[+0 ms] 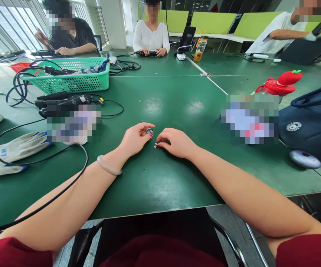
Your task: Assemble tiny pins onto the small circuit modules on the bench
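Note:
Just above the green tabletop (160, 196), my left hand (135, 140) is closed on a small silvery metal piece (149, 131), pinched between thumb and fingers. Its exact kind is too small to make out. Close beside it on the right, my right hand (175, 142) pinches a tiny shiny metal bit (155, 145) between thumb and fingertip. A narrow gap separates the two hands, and the two pieces are apart. A pale bangle (108, 166) circles my left wrist.
On the left lie white work gloves (12, 152), a black cable (86, 155), black devices (65, 101) and a green basket (77, 83). A navy bag (310, 122), a red-lidded bottle (278, 87) and a light oval object (305, 158) are at right. Several people sit across the table.

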`<state>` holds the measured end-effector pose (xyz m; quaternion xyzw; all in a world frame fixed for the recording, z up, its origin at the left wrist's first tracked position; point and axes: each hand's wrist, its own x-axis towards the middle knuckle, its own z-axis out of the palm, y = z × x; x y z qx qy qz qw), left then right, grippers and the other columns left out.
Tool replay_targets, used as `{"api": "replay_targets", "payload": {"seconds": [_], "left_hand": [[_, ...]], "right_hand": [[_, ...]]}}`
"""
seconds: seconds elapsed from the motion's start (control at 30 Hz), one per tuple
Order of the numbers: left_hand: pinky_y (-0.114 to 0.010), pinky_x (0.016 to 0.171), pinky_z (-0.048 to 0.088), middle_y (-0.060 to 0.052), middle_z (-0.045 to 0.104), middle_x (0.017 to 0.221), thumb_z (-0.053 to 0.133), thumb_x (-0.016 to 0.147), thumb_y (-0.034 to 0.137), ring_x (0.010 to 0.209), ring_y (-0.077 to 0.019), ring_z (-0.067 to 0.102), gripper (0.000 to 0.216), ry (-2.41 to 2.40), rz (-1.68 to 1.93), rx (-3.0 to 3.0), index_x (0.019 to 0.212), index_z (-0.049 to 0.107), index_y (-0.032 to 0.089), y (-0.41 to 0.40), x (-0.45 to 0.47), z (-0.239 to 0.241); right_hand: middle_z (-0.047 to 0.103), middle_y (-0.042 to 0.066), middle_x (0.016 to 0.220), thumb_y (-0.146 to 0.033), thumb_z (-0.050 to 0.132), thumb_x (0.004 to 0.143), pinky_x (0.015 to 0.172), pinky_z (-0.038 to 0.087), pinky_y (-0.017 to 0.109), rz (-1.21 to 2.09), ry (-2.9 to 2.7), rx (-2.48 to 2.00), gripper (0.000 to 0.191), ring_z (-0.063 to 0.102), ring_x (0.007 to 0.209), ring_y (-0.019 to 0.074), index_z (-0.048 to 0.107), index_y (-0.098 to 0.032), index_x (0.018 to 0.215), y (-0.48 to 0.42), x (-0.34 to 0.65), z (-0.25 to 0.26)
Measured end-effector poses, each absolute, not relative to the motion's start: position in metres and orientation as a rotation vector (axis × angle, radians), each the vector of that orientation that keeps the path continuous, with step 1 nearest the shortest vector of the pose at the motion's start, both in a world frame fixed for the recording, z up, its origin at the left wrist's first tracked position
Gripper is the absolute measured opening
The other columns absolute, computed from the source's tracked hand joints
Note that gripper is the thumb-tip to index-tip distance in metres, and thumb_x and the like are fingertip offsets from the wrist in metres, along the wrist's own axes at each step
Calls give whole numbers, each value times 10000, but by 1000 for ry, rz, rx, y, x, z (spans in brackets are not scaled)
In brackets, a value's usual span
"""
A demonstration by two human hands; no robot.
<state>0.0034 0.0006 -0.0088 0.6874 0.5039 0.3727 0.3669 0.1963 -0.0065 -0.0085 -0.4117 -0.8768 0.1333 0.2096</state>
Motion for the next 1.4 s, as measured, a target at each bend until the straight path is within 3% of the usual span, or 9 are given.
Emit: {"api": "replay_targets", "payload": {"seconds": [0.33, 0.43, 0.6, 1.1, 1.4], "left_hand": [[-320, 796, 511, -34, 714, 852, 602, 755, 201, 748, -158, 653, 377, 1355, 857, 1794, 1127, 660, 195, -2, 4, -3], [-331, 802, 508, -21, 713, 775, 606, 754, 206, 757, -171, 662, 378, 1353, 844, 1779, 1127, 661, 202, -2, 4, -4], [-318, 791, 505, -27, 700, 839, 670, 714, 244, 772, -163, 654, 310, 1309, 879, 1807, 1020, 682, 194, -1, 4, -5], [-267, 619, 447, 26, 617, 673, 780, 605, 280, 614, -114, 580, 325, 1137, 869, 1722, 826, 568, 170, -7, 11, 3], [-284, 647, 467, 10, 629, 703, 782, 602, 275, 647, -127, 597, 330, 1114, 897, 1712, 830, 566, 171, -5, 10, 0]], "right_hand": [[612, 51, 878, -204, 553, 906, 708, 393, 279, 238, -2513, -1134, 142, 556, 801, 166, 656, -164, 818, -9, 192, -8], [599, 50, 871, -168, 541, 892, 697, 387, 274, 255, -2489, -1135, 137, 542, 778, 159, 636, -163, 793, -9, 194, -6], [571, 30, 797, -118, 553, 834, 668, 383, 269, 358, -2324, -1144, 126, 516, 727, 147, 597, -174, 730, -8, 197, -4], [557, 9, 797, -215, 530, 875, 618, 372, 257, 393, -2091, -1021, 100, 447, 619, 112, 599, -191, 808, -16, 192, 0], [561, 9, 813, -214, 559, 853, 587, 361, 260, 456, -2083, -1009, 79, 413, 575, 99, 604, -191, 793, -17, 192, 1]]}}
